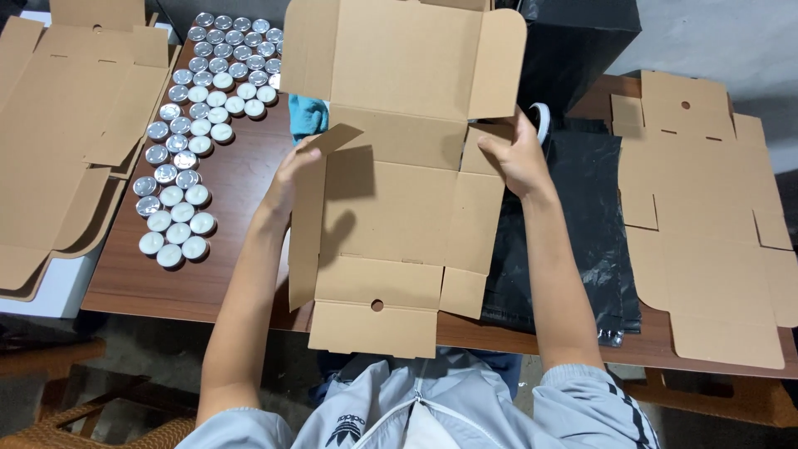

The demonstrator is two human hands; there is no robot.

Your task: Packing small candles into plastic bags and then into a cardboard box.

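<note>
Left hand [287,179] pinches side flap of cardboard box [391,208]; right hand [515,158] grips opposite flap; tealights [195,125] left.

Both bare forearms are reaching far, the left hand [289,179] curling its fingers while the right hand [514,154] is pinching closed.

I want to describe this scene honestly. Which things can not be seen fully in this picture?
- Head view: the blue cloth is mostly hidden behind the cardboard box.
- The roll of tape is partly covered by the right hand.
- The left hand fingertips go behind a side flap.
- The flat cardboard stack is cut off by the left edge.
</note>
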